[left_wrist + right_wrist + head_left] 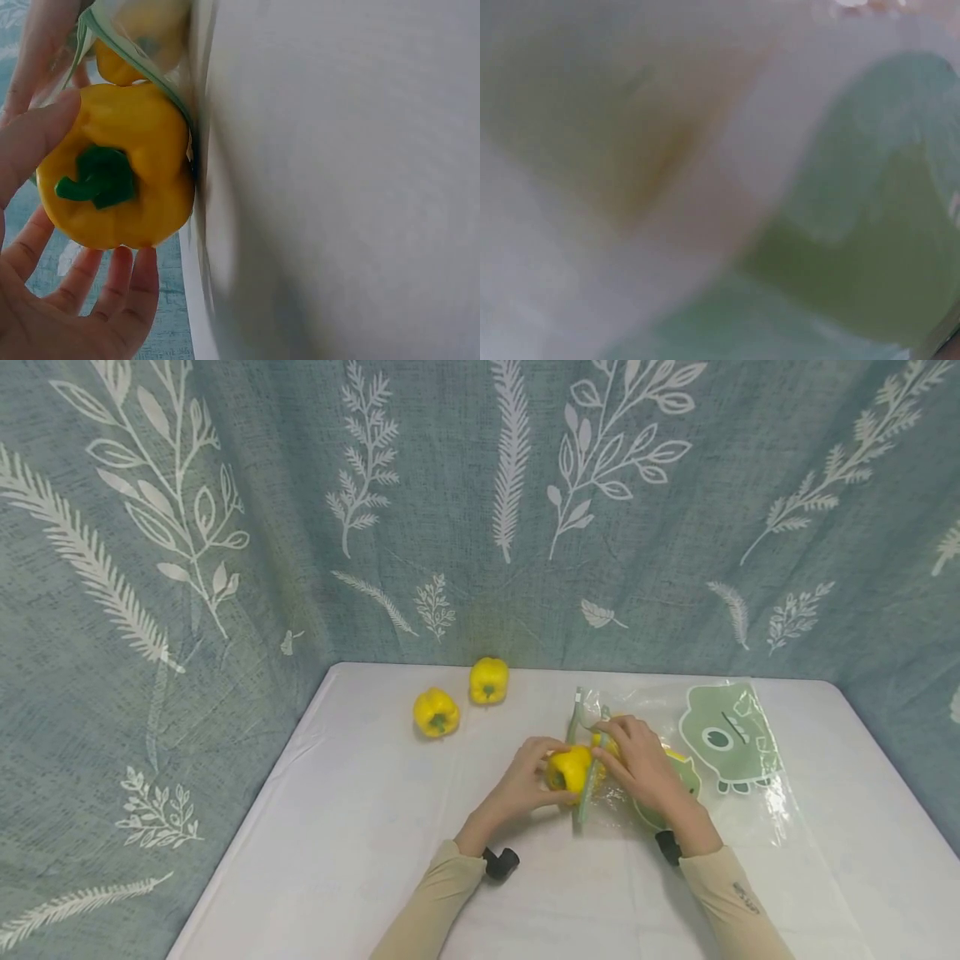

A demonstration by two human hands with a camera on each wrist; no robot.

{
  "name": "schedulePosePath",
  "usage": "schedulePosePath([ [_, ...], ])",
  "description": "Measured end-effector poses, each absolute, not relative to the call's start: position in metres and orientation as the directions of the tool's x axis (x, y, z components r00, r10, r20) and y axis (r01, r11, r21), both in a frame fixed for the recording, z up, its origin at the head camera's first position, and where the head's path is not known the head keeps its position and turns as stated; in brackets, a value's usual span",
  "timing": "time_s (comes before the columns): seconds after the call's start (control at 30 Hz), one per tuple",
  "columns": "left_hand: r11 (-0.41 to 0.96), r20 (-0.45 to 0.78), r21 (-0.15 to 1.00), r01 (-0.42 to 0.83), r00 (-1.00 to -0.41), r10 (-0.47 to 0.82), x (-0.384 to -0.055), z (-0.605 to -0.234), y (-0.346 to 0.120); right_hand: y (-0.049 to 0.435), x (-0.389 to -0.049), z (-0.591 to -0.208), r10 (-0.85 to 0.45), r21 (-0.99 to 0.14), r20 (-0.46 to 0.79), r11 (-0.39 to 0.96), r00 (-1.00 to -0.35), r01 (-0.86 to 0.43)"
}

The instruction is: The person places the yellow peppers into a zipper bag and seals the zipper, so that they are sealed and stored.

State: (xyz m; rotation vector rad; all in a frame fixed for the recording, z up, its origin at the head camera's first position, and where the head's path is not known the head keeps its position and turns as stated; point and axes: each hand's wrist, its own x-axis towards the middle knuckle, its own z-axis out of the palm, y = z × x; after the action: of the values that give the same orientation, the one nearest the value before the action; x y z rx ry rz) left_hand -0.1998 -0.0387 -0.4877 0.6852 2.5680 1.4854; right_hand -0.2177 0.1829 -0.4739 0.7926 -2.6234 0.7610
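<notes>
My left hand (525, 778) grips a yellow bell pepper (566, 772) between thumb and fingers, its green stem turned toward the left wrist camera. The pepper is at the mouth of a clear plastic zip bag (652, 697) with green prints, partly past the green zip strip (587, 797). My right hand (647, 764) holds the bag's mouth edge, thumb and fingers bent over the strip. Inside the bag, another yellow pepper (118, 64) shows behind the held one, and more yellow appears under the right hand. The right wrist view is blurred, filled by green print (855, 247) and plastic.
Two more yellow bell peppers, one (436, 712) nearer and one (489, 681) farther back, stand on the white table (360, 827) left of the bag. A blue-green leaf-patterned curtain (435, 510) hangs behind and beside the table.
</notes>
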Motion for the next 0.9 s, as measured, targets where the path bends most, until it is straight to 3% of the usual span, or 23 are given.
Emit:
schedulePosePath([
  [0.47, 0.433, 0.103, 0.864, 0.258, -0.932, 0.349, -0.1998, -0.4874, -0.0446, 0.1841, -0.2194, -0.475, -0.424, -0.401, 0.425, 0.703, -0.799, -0.587],
  [0.9, 0.309, 0.141, 0.913, 0.268, -0.915, 0.378, -0.2006, -0.4907, -0.0407, 0.184, -0.2209, -0.4739, -0.425, -0.395, 0.434, 0.703, -0.794, -0.592],
])
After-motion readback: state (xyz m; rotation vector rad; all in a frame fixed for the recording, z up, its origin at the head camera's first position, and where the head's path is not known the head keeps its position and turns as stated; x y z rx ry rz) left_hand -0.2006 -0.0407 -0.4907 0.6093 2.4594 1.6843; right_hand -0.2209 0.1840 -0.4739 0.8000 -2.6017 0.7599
